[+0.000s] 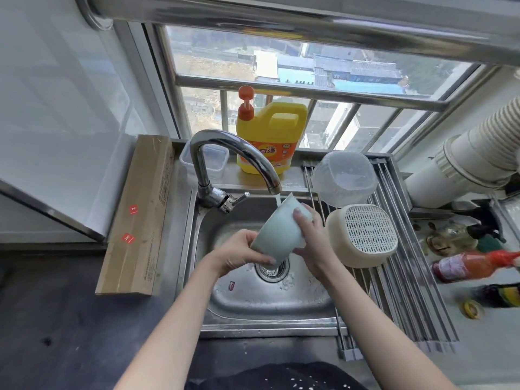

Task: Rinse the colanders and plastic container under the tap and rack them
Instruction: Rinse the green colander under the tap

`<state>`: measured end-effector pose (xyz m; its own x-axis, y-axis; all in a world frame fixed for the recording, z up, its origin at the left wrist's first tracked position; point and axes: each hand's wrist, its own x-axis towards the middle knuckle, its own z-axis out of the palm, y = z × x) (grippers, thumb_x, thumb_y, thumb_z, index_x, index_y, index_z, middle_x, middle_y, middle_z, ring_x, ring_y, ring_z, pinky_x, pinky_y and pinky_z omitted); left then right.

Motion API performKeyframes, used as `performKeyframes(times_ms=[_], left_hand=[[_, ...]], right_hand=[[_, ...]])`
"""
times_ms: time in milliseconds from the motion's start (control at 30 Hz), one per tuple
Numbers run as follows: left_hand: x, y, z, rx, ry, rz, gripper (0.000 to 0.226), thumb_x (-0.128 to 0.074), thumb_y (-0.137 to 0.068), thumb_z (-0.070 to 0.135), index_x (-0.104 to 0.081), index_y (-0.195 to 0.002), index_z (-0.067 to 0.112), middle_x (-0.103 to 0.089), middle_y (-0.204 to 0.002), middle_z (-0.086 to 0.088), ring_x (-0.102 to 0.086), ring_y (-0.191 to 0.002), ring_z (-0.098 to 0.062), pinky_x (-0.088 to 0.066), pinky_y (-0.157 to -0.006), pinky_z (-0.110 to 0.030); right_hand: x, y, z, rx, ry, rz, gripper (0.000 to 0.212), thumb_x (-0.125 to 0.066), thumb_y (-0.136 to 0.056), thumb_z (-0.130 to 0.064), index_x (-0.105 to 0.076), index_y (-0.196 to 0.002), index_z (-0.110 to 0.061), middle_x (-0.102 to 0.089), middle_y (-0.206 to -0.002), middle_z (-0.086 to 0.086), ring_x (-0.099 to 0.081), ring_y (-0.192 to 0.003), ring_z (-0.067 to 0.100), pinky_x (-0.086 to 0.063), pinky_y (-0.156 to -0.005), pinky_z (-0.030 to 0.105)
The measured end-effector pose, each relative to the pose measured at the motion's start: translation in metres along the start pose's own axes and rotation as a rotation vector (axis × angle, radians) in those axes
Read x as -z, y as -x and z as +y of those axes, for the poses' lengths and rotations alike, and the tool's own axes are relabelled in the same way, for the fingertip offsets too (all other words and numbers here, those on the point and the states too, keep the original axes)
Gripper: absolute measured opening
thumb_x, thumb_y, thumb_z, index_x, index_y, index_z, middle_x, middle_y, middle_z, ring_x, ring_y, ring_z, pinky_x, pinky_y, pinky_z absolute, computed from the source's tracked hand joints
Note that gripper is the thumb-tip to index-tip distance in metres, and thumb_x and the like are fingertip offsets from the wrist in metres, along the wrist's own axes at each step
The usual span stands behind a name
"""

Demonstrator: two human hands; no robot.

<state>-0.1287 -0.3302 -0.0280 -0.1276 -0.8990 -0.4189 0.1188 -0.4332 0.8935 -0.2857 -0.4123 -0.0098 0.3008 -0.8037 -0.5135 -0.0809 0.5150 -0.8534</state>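
A pale blue-green plastic container [277, 230] is tilted over the steel sink [225, 302], its rim up under the tap [239, 153]. Water runs from the spout onto its rim. My left hand [239, 253] grips its lower side. My right hand [311, 235] holds its upper right side, thumb across the outside. On the roll-up rack [408, 291] a cream colander [363, 235] lies upside down, perforated base showing. Behind the colander, a clear plastic bowl [344, 177] rests upside down.
A yellow detergent jug [271, 136] and a clear lidded box [209, 161] stand on the ledge behind the tap. A long cardboard box [138, 215] lies left of the sink. Sauce bottles [467, 267] and stacked paper cups [472, 161] crowd the right counter.
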Motion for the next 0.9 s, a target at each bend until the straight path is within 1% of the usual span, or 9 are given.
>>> performKeyframes(times_ms=[100, 167, 233, 333, 400, 533, 700, 800, 900], left_hand=[[-0.002, -0.002, 0.007, -0.029, 0.044, 0.005, 0.050, -0.081, -0.065, 0.031, -0.067, -0.110, 0.015, -0.071, -0.101, -0.006, -0.064, -0.092, -0.016, -0.052, -0.081, -0.031], [-0.014, -0.004, 0.014, -0.070, 0.091, 0.157, 0.054, -0.066, -0.073, 0.059, -0.070, -0.100, 0.013, -0.069, -0.093, -0.009, -0.061, -0.084, -0.018, -0.047, -0.070, -0.029], [-0.025, -0.006, 0.018, -0.133, 0.167, 0.369, 0.071, -0.054, -0.081, 0.064, -0.065, -0.085, -0.006, -0.060, -0.078, -0.016, -0.052, -0.072, -0.022, -0.038, -0.058, -0.030], [-0.030, -0.006, 0.026, -0.226, 0.166, 0.607, 0.067, -0.054, -0.083, 0.056, -0.058, -0.070, -0.010, -0.048, -0.062, -0.010, -0.038, -0.057, -0.015, -0.024, -0.049, -0.027], [-0.026, -0.008, 0.028, -0.240, 0.075, 0.721, 0.063, -0.052, -0.088, 0.048, -0.054, -0.062, -0.009, -0.047, -0.057, -0.009, -0.037, -0.055, -0.014, -0.026, -0.051, -0.029], [-0.027, -0.013, 0.028, -0.153, -0.016, 0.791, 0.059, -0.043, -0.089, 0.059, -0.061, -0.057, 0.013, -0.061, -0.054, 0.004, -0.055, -0.056, -0.018, -0.044, -0.057, -0.032], [-0.031, -0.009, 0.028, -0.095, -0.366, 0.889, 0.060, -0.037, -0.095, 0.053, -0.040, -0.051, 0.012, -0.044, -0.048, -0.001, -0.043, -0.055, -0.026, -0.033, -0.054, -0.033], [-0.027, -0.013, 0.030, -0.063, -0.309, 0.968, 0.060, -0.037, -0.097, 0.049, -0.040, -0.049, 0.012, -0.045, -0.048, -0.003, -0.043, -0.056, -0.027, -0.030, -0.052, -0.031], [-0.021, -0.020, 0.032, -0.018, -0.239, 1.036, 0.056, -0.037, -0.098, 0.045, -0.064, -0.068, 0.006, -0.065, -0.070, -0.013, -0.058, -0.072, -0.032, -0.037, -0.060, -0.030]], right_hand=[[0.003, 0.002, 0.004, 0.196, 0.116, 0.086, 0.073, -0.066, -0.070, -0.053, -0.042, -0.133, -0.024, -0.055, -0.121, -0.001, -0.059, -0.108, 0.013, -0.053, -0.092, 0.042], [-0.002, 0.007, 0.006, 0.273, 0.171, 0.085, 0.063, -0.058, -0.079, -0.051, -0.040, -0.133, -0.023, -0.051, -0.120, -0.008, -0.055, -0.111, 0.008, -0.048, -0.098, 0.041], [-0.009, 0.011, 0.003, 0.370, 0.332, 0.152, 0.060, -0.048, -0.083, -0.056, -0.041, -0.132, -0.021, -0.048, -0.121, -0.015, -0.049, -0.115, 0.002, -0.042, -0.103, 0.043], [-0.012, 0.013, -0.003, 0.474, 0.935, 0.388, 0.068, -0.018, -0.087, -0.057, -0.041, -0.138, -0.018, -0.029, -0.153, 0.000, -0.017, -0.144, 0.018, 0.000, -0.116, 0.058], [-0.021, 0.020, -0.006, 0.553, 1.251, 0.299, 0.068, -0.011, -0.092, -0.051, -0.022, -0.150, -0.018, -0.006, -0.160, 0.000, 0.004, -0.148, 0.017, 0.019, -0.109, 0.054], [-0.037, 0.027, 0.000, 0.622, 1.362, 0.046, 0.067, -0.004, -0.091, -0.051, -0.013, -0.152, -0.026, -0.010, -0.160, -0.002, -0.002, -0.148, 0.012, 0.015, -0.112, 0.054], [-0.042, -0.010, -0.025, 0.030, 0.998, 0.161, 0.044, -0.021, -0.098, -0.026, -0.045, -0.134, -0.021, -0.044, -0.144, 0.000, -0.029, -0.140, 0.019, 0.012, -0.107, 0.067], [-0.058, 0.009, -0.019, 0.222, 1.396, 0.175, 0.049, -0.020, -0.099, -0.031, -0.035, -0.143, -0.017, -0.033, -0.152, 0.000, -0.012, -0.146, 0.020, 0.017, -0.099, 0.072], [-0.062, 0.038, -0.002, 0.521, 1.554, 0.032, 0.057, -0.025, -0.098, -0.030, -0.011, -0.152, -0.018, -0.012, -0.160, -0.002, -0.002, -0.148, 0.016, 0.017, -0.107, 0.063]])
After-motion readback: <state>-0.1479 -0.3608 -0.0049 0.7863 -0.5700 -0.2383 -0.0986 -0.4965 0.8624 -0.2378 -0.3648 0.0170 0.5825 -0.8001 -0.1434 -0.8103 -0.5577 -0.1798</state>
